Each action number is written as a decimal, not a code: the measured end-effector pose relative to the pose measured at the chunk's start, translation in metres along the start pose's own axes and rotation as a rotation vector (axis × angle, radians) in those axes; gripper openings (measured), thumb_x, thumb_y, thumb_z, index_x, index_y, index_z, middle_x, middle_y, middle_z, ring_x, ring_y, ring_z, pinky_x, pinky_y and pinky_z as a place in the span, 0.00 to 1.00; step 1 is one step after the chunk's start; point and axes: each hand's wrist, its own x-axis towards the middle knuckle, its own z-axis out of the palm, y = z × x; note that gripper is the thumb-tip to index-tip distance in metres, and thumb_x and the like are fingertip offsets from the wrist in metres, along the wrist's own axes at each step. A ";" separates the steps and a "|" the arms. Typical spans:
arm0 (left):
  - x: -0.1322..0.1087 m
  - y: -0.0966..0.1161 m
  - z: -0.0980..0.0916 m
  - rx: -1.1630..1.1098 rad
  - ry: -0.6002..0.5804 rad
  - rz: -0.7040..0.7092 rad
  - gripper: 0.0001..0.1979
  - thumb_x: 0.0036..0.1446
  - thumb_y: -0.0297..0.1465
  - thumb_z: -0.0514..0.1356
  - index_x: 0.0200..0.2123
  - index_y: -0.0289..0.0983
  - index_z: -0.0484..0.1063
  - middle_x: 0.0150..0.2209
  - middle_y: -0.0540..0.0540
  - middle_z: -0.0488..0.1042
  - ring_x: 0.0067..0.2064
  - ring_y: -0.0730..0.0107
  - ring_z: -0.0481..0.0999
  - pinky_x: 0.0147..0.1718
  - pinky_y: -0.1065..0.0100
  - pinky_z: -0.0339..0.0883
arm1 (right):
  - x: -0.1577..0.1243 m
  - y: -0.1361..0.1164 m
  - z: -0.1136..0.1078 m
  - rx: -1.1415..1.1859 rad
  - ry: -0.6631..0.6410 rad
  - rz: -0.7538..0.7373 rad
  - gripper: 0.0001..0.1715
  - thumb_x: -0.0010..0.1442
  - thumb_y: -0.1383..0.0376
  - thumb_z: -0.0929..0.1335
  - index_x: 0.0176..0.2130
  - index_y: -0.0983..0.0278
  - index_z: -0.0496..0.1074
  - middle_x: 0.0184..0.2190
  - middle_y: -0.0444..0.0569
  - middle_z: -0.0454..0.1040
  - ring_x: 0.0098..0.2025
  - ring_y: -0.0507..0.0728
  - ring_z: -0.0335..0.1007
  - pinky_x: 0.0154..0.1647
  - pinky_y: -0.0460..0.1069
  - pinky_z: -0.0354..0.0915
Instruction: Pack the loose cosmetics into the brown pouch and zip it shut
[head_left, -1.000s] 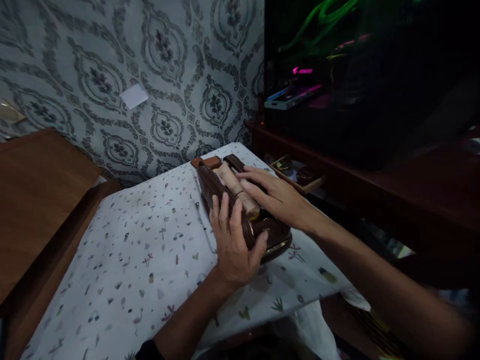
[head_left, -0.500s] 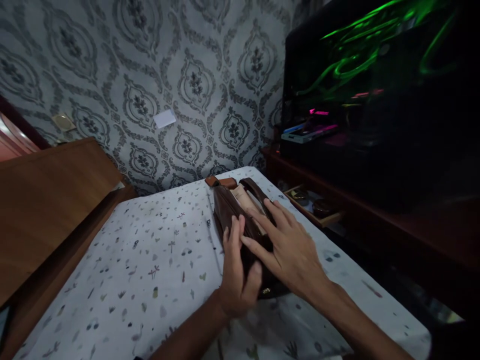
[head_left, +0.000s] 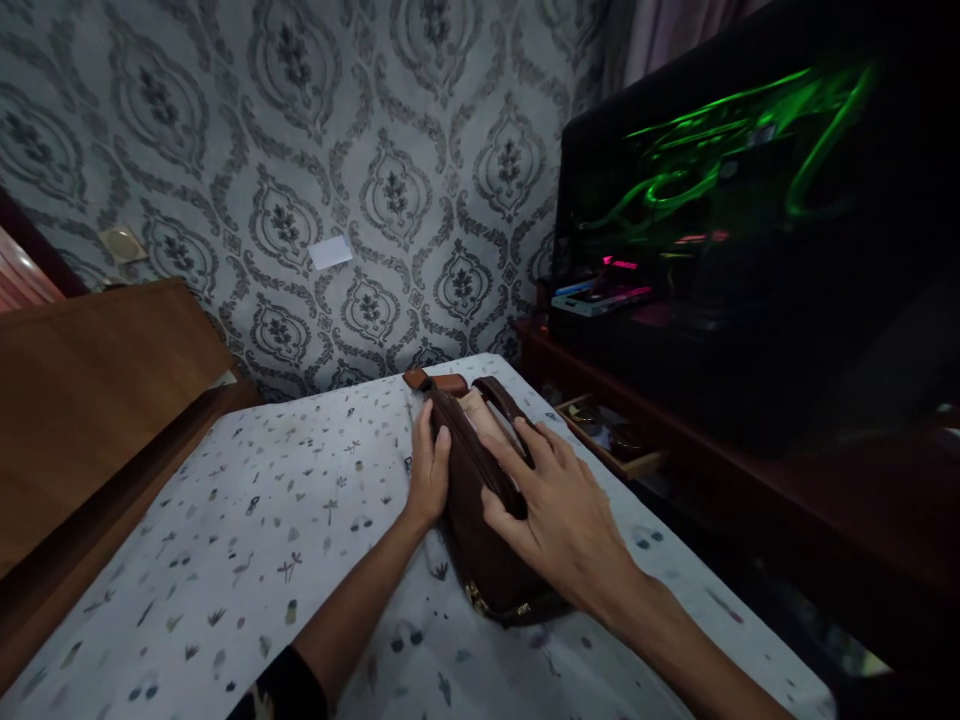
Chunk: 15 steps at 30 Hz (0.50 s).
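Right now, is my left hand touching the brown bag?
Touching. The head view shows your left hand laid against the left side of the brown bag, near its far end, with no gap between.

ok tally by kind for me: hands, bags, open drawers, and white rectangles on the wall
Hands: 2 (left hand, right hand)
Bags: 1 (dark brown bag)
Open drawers: 1 (wooden drawer)
White rectangles: 1 (white rectangle)
Total: 5
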 end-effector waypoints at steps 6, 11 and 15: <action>0.043 -0.014 -0.007 -0.091 0.131 -0.170 0.19 0.69 0.44 0.55 0.55 0.39 0.67 0.62 0.41 0.69 0.68 0.63 0.64 0.70 0.60 0.52 | 0.021 -0.008 -0.013 0.077 -0.270 0.023 0.32 0.64 0.54 0.66 0.64 0.58 0.71 0.70 0.55 0.63 0.71 0.78 0.55 0.63 0.75 0.62; 0.115 -0.030 -0.001 -0.218 -0.051 -0.551 0.20 0.69 0.45 0.56 0.45 0.34 0.76 0.47 0.41 0.79 0.51 0.57 0.79 0.53 0.58 0.73 | 0.024 -0.009 -0.017 0.162 -0.392 0.071 0.36 0.64 0.56 0.64 0.69 0.60 0.65 0.69 0.48 0.66 0.75 0.75 0.45 0.68 0.75 0.54; 0.150 -0.039 0.001 -0.270 -0.192 -0.774 0.19 0.68 0.40 0.62 0.56 0.35 0.72 0.54 0.40 0.75 0.50 0.60 0.78 0.49 0.53 0.76 | 0.023 -0.009 -0.016 0.177 -0.383 0.092 0.36 0.64 0.55 0.64 0.68 0.60 0.66 0.67 0.48 0.68 0.74 0.75 0.46 0.69 0.74 0.52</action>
